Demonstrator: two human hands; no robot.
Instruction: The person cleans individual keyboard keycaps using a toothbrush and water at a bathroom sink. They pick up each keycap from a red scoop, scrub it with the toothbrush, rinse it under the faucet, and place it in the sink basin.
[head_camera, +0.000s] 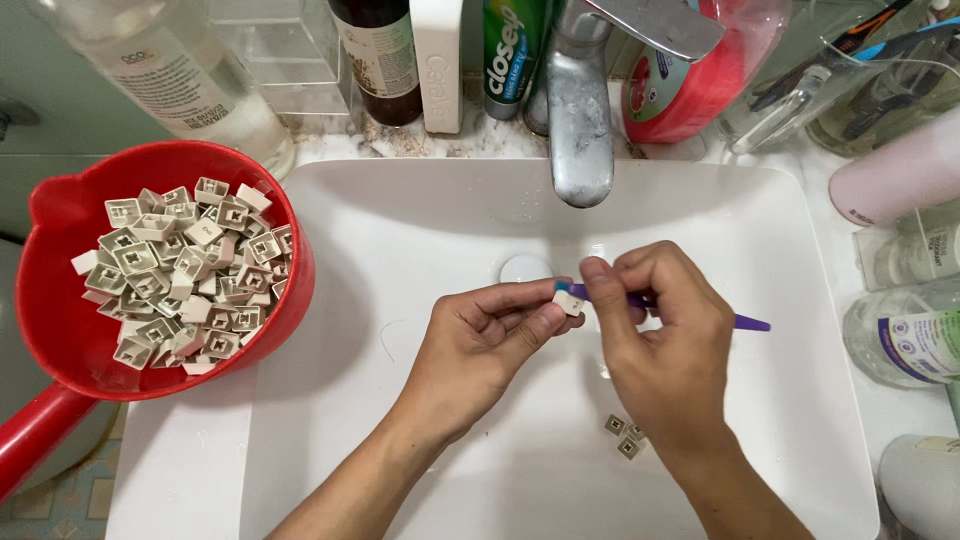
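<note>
Overhead, faucet (580, 110) above hands; left hand (478, 345) pinches keycap (569, 302), right hand (665, 345) grips purple brush (748, 322); red bowl (60, 300) left

A home bathroom, right at the washbasin.

We're looking straight down into a white rectangular sink (400, 220) with a chrome mixer tap (585, 110) over it and a round white drain plug (525, 268) below the spout. Along the speckled stone ledge behind stand everyday toiletries: a toothpaste tube (512, 50) standing on its cap, a dark brown bottle (385, 60), a white bottle (438, 65), a clear plastic bottle (175, 75) lying tilted, and a red tub (690, 80). To the right, a clear cup (800, 95) with toothbrushes, a pink bottle (890, 175) and more clear bottles (905, 335). Patterned floor tile (70, 500) shows bottom left. Crowded, lived-in, domestic.
</note>
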